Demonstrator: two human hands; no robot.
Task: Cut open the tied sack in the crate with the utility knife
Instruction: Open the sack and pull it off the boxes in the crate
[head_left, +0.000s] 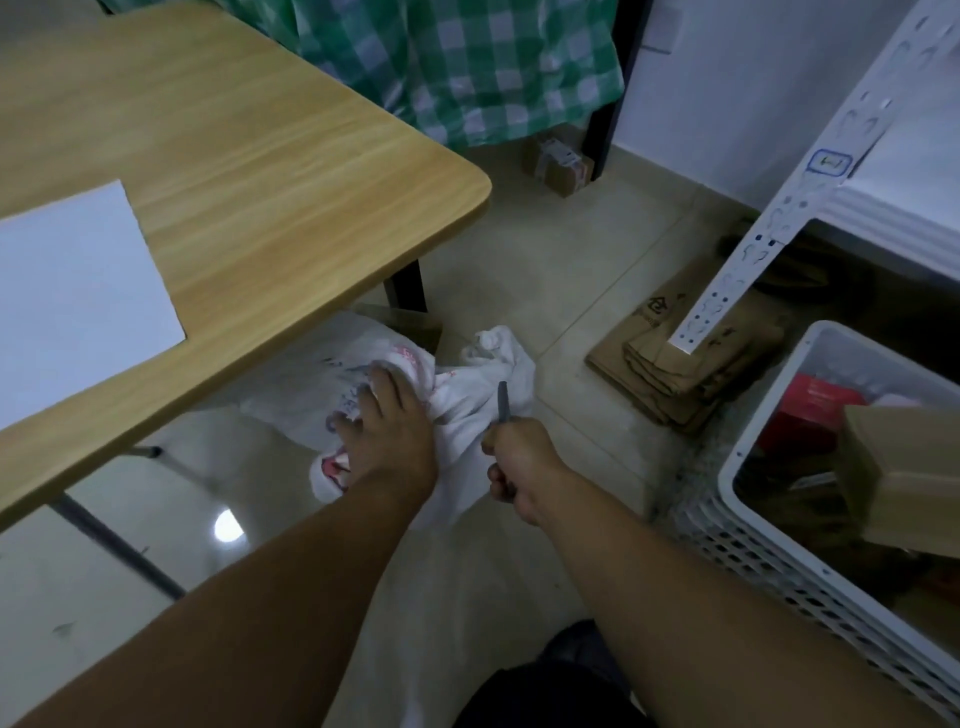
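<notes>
Head view, as I log it. Centre frame, on the pale tiled floor (545, 270): white woven sack with red and blue print (457, 384), knotted neck toward the upper right, partly under the light wood-grain table (249, 171); I see no crate around it. Left hand (387, 431): fingers spread, pressed flat on the sack. Right hand (519, 467): fist wrapped tight around the dark grey utility knife (503, 401), tip up, against the sack's neck. Upper left: white sheet (78, 291) on the table. Right: white perforated plastic crate (779, 519), flattened brown cardboard (675, 374), white slotted metal shelf post (769, 218). Top: green checked cloth (467, 67).
</notes>
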